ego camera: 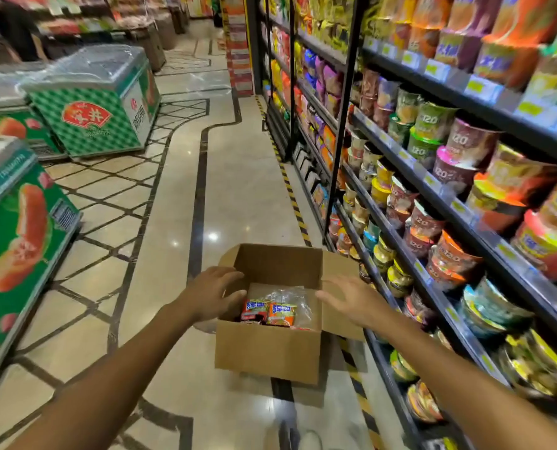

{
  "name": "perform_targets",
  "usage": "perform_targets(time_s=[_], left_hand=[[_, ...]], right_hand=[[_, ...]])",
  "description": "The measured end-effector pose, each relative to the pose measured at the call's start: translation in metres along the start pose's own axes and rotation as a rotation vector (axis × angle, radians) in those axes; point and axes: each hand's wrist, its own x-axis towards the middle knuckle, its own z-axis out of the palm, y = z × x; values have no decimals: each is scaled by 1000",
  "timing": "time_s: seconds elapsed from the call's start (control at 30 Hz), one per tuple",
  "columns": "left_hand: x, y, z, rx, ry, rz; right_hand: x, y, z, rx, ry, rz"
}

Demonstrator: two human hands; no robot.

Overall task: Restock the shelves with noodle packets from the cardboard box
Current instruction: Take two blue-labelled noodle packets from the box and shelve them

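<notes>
Both hands, left hand [214,295] and right hand [352,300], spread open over the cardboard box [267,352] of noodle packets [280,313]; shelves [465,203] right, freezers [92,102] left.

Box wall [267,349] hides the noodle packets' [269,313] lower halves.

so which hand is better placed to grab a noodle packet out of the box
Left hand, marginally: its fingers hang over the noodle packets in the cardboard box; the right hand hovers over the side flap.
</notes>
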Motion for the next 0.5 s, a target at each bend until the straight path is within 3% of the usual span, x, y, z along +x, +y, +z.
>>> perform_targets(time_s=[0.5], left_hand=[[226, -103, 48, -125, -172, -15]], right_hand=[[246, 21, 25, 45, -134, 127]])
